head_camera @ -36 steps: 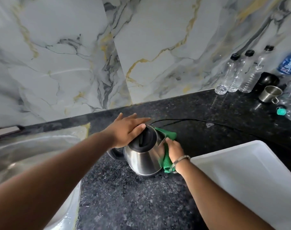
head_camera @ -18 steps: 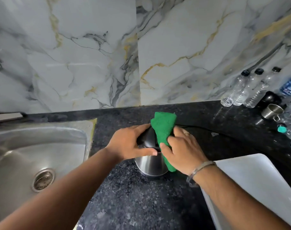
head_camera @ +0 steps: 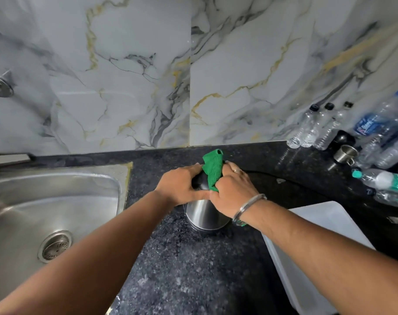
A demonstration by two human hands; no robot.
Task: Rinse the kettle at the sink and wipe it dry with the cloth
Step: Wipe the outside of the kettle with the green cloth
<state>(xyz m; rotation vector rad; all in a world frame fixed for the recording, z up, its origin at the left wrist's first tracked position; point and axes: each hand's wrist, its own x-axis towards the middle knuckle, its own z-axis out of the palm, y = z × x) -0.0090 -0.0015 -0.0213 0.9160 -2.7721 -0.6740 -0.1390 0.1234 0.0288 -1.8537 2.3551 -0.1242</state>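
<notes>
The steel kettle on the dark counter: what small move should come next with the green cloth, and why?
Probably drag the green cloth down from the black lid onto the shiny steel kettle body. The right hand presses the cloth only at the top, the left hand steadies the lid, and the lower body shows bare, not covered by cloth.

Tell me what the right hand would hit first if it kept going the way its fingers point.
The right hand points up-left, so it would meet the green cloth it grips, then the kettle lid and the left hand beyond. Depth is hard to judge.
</notes>
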